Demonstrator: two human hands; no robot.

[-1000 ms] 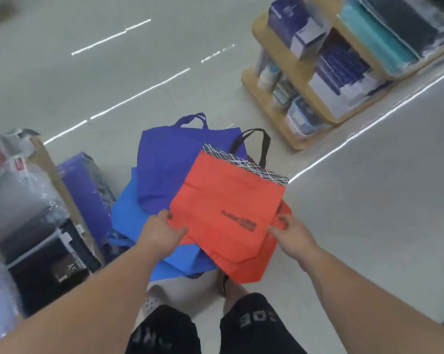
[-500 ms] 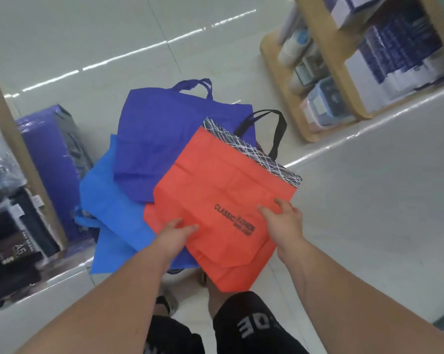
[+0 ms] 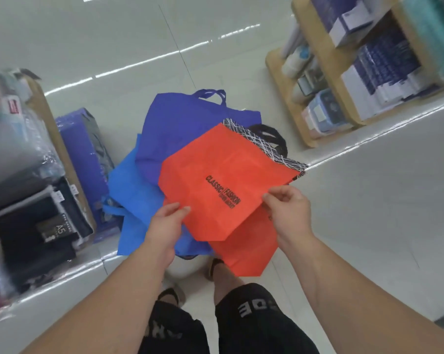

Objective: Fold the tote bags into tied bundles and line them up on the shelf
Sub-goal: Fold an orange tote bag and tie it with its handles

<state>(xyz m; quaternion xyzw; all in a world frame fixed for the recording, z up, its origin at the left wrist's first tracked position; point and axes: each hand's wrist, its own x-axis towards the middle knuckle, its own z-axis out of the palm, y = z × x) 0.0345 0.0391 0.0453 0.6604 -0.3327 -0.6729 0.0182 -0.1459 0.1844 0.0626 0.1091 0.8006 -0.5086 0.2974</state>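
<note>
I hold a fanned stack of flat tote bags over the floor. On top lies a red tote bag (image 3: 215,180) with black "CLASSIC FASHION" print, a black-and-white patterned top band and black handles. A second red bag (image 3: 243,254) hangs beneath it. Behind them are a dark blue tote bag (image 3: 185,129) with a loop handle and a lighter blue tote bag (image 3: 134,200). My left hand (image 3: 164,223) grips the stack at its lower left edge, thumb on the red bag. My right hand (image 3: 287,208) pinches the top red bag's right edge.
A wooden display shelf (image 3: 287,98) with boxes, bottles and tubs stands at the upper right. To the left a shelf (image 3: 52,129) carries wrapped notebooks and dark packs, with a purple box (image 3: 85,149) beside it. My legs in black shorts show below, over pale floor tiles.
My right hand slid from the bag's face to its right edge and now pinches it. The top red bag turned slightly counterclockwise. The camera view shifted.
</note>
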